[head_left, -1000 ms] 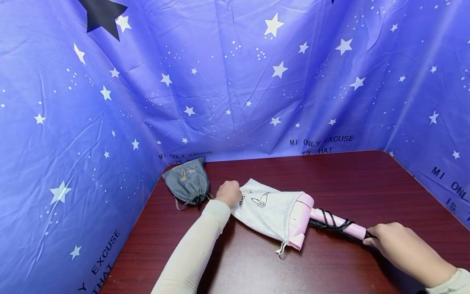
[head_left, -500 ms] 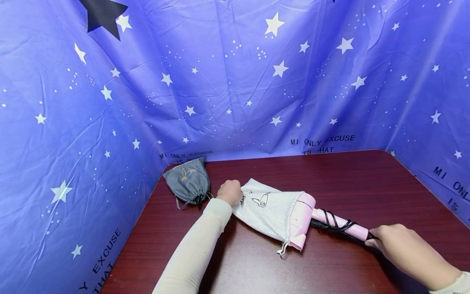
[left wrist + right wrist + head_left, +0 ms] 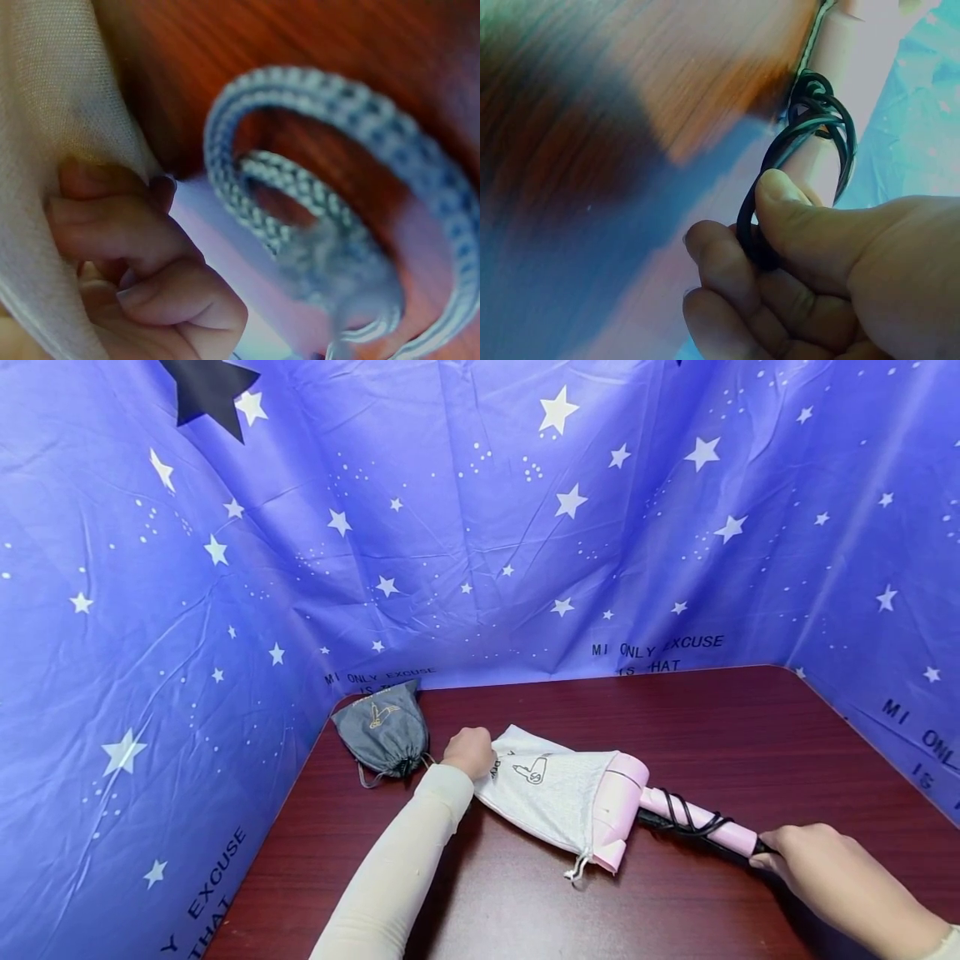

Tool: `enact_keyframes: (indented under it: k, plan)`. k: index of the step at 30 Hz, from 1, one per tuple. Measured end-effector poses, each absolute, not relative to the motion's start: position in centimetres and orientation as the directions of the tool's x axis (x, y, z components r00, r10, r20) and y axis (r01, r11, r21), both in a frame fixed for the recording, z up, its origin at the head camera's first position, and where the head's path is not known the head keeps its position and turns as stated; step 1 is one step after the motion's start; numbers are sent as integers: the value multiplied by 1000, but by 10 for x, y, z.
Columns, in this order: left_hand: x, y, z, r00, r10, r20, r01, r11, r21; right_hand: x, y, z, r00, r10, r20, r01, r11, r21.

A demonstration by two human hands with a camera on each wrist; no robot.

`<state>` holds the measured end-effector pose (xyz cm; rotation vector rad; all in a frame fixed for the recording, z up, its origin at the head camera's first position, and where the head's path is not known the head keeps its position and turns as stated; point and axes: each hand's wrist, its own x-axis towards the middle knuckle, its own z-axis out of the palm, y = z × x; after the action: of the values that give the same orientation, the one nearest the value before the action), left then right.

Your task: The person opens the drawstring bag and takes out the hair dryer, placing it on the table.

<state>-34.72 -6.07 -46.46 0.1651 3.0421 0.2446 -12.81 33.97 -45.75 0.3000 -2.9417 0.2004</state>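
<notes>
Before me, the pink hair dryer [image 3: 618, 810] lay partly inside the white pouch [image 3: 551, 789] on the worktop [image 3: 540, 910], left hand [image 3: 470, 752] pinching the pouch, right hand [image 3: 832, 868] pinching the black cord [image 3: 748, 214], which a hard pull could have unwound.

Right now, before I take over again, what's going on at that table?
A person is handling a pink hair dryer and a white drawstring bag. The dryer's head is partly inside the bag, its handle sticking out. The left hand grips the bag's far end; the right hand pinches the black cord at the handle's end. A grey drawstring bag lies cinched beyond the left hand.
</notes>
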Motion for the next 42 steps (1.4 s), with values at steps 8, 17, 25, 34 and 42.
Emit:
enact_keyframes:
  k: [8,17,25,34,42]
  plan:
    - [-347,-61,-465,-990,115,-80,101,981,164,-126,340,-458,-957,-193,216,-221,968,-115]
    - [-344,-61,-462,-990,113,-85,98,981,167,-121,345,-460,-950,-188,247,-219,970,-103]
    - [-343,-63,-461,-990,113,-82,99,982,163,-119,347,-464,-930,-209,302,-249,963,-102]
    - [-344,-63,-466,-988,126,-92,111,982,156,-118,349,-464,-934,-197,297,-236,966,-103]
    - [-344,-65,-466,-988,120,-100,103,982,157,-116,353,-465,-943,-186,277,-222,970,-104]
